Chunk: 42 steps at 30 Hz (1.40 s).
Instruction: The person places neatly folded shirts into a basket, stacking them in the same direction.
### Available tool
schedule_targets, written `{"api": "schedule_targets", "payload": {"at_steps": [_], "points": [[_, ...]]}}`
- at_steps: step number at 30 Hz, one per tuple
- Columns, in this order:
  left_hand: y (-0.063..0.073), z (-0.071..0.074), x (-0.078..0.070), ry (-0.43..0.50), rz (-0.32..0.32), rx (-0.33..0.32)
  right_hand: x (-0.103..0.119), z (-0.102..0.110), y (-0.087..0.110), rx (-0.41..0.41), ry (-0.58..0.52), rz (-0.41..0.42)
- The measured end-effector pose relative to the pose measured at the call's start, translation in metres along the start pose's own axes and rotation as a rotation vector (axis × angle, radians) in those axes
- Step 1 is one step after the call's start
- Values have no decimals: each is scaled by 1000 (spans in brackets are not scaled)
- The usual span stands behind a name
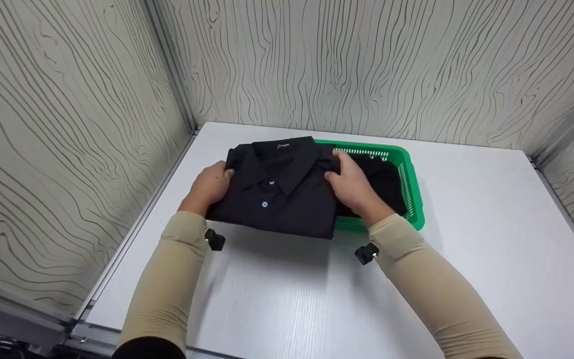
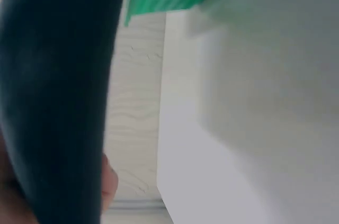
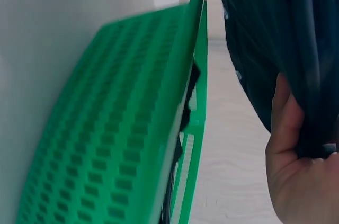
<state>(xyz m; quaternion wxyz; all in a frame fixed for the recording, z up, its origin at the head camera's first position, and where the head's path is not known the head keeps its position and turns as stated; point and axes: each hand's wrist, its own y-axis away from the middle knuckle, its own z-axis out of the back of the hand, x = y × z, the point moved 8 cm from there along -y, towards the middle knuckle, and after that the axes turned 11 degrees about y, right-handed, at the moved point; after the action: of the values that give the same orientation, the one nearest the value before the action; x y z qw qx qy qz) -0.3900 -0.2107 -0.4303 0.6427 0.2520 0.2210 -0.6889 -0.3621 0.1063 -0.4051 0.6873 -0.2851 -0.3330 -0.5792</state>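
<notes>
A folded dark button-up shirt (image 1: 292,214) is held up between both hands, collar toward the back wall and two pale buttons showing. My left hand (image 1: 212,183) grips its left side, thumb on top. On the opposite side my right hand (image 1: 352,185) pinches the shirt's edge, with fingers tucked beneath the cloth (image 3: 312,49). The shirt overlaps the left part of a green plastic basket (image 1: 416,199) in the head view. Seen from the left wrist, the folded shirt (image 2: 58,75) hangs above the tabletop and covers most of the hand.
Inside the basket lies black cloth (image 1: 379,179). The basket stands on a white table (image 1: 491,239), its perforated side wall (image 3: 106,128) close to the right wrist. Wood-grain patterned panels (image 1: 347,65) enclose the table at the back and sides.
</notes>
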Motion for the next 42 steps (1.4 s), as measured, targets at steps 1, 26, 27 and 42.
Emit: {"api": "schedule_targets", "payload": {"at_steps": [1,26,27,42], "points": [[0,-2,-5,11,2,6,-2,5,-1,-11,15,4],[-17,-46,-97,26,-54,26,-62,97,-17,-66,204,-35],[-18,-49,-99,23,-56,28,-65,99,-18,-67,202,-40],[-28,-80,-111,11,-36,45,-100,111,-11,-107,222,-82]]}}
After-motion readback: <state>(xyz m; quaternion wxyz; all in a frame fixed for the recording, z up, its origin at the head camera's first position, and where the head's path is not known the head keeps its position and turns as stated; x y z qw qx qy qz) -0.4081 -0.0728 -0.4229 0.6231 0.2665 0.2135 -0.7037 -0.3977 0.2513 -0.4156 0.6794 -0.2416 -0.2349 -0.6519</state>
